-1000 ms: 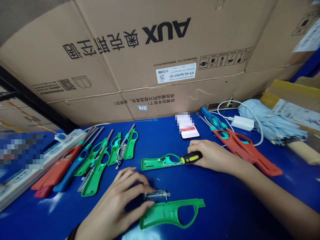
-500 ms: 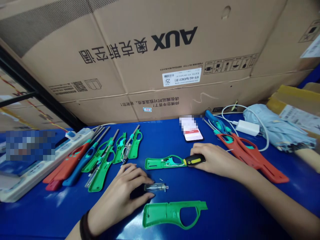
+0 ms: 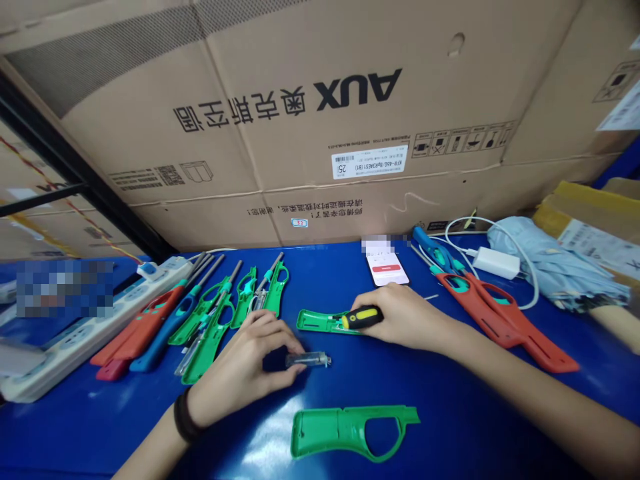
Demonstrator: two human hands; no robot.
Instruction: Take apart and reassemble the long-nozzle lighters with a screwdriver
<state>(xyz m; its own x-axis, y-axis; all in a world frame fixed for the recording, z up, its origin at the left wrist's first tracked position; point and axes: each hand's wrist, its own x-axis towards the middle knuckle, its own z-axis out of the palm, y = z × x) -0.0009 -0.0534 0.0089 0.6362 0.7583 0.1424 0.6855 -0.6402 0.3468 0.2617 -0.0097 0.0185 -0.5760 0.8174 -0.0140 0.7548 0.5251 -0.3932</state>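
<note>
My left hand pinches a small clear lighter tank that lies on the blue table. My right hand is closed round a black and yellow screwdriver, whose tip lies over an opened green lighter shell. A second green shell half lies loose near the front, apart from both hands.
Several green, blue and orange long-nosed lighters lie at the left beside a white power strip. Orange and blue lighters, a phone, a white charger and a folded umbrella sit at the right. Cardboard boxes wall the back.
My right hand has slid left with the screwdriver, over the open green shell. My left hand still holds the clear tank, now slightly farther from the loose shell half.
</note>
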